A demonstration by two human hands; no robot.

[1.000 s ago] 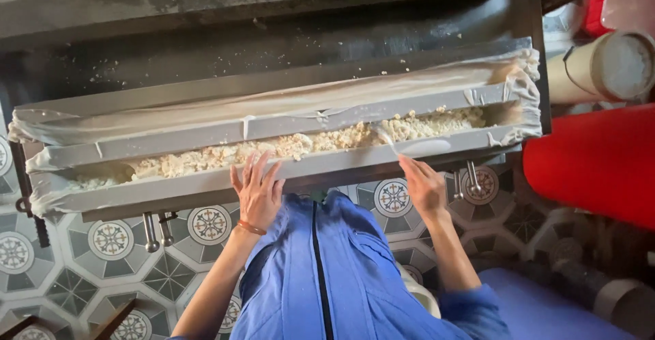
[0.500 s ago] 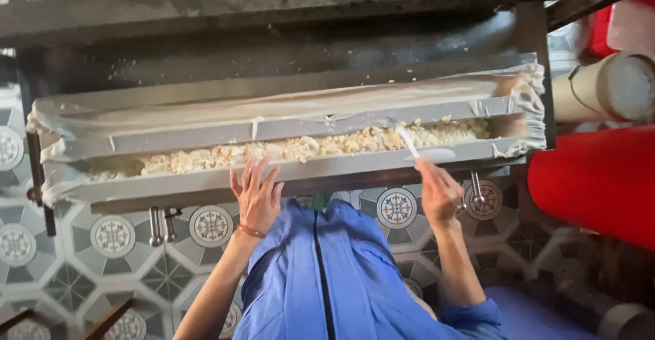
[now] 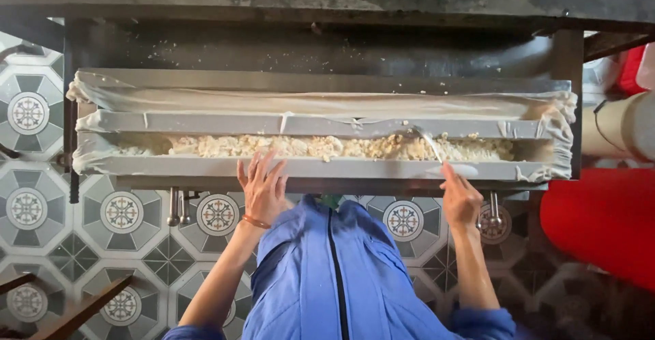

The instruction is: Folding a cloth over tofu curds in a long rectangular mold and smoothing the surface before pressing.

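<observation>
Long cloth-lined metal tray (image 3: 321,169) w/ pale crumbly curds (image 3: 307,147) (lumpy), left hand (image 3: 263,190) splayed on rim — right hand (image 3: 460,200) gripping spoon (image 3: 426,143)

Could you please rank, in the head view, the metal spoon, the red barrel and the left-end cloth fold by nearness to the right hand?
From the right hand:
1. Metal spoon, held in its fingers, reaching into the tray.
2. Red barrel, off to the right.
3. Left-end cloth fold, at the tray's far left end.
</observation>
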